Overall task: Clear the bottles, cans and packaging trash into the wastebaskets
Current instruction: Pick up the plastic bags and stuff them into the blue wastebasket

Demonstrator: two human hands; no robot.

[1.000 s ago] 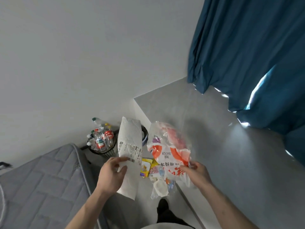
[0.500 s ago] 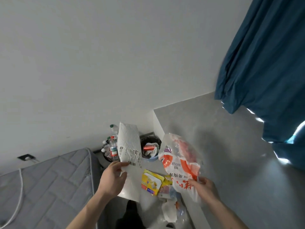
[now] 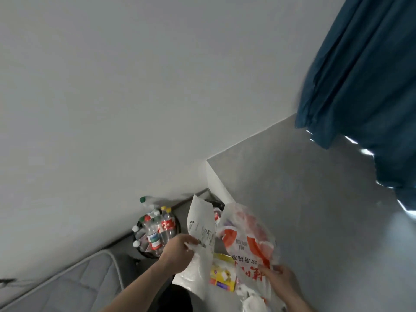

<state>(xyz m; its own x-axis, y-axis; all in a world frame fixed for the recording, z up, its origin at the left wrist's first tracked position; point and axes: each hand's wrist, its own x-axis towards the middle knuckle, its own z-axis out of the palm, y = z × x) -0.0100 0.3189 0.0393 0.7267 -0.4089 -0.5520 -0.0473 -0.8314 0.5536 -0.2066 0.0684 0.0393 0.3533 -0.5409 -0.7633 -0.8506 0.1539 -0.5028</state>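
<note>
Since 0.5 s ago both hands have shifted toward the wastebaskets and the white mailer has tilted, its top edge now over the farther basket.

Left hand (image 3: 179, 252): grip closed on the white mailer bag (image 3: 201, 242), thumb and fingers pinching its left edge beside the printed label. Mailer held roughly upright, leaning slightly right, lower end hanging below the hand.

Right hand (image 3: 279, 276): grip closed on the lower edge of a clear plastic bag with red-orange print (image 3: 247, 239), fingers curled into the film. Bag stands up from the hand, just right of the mailer, apparently touching it.

Between and below the two bags: a yellow packet (image 3: 221, 275) and crumpled clear and white packaging (image 3: 252, 299), lying by the edge of the grey surface (image 3: 315, 199).

Containers: a dark mesh wastebasket (image 3: 146, 252) on the floor by the wall, packed with upright plastic bottles (image 3: 157, 230), caps white, green, red and yellow; several rise above the rim. A second wastebasket (image 3: 219, 204) sits behind the mailer, mostly hidden; white and red trash shows inside.

Periphery: quilted grey mattress (image 3: 67, 282) lower left, blue curtain (image 3: 364, 75) upper right.
</note>
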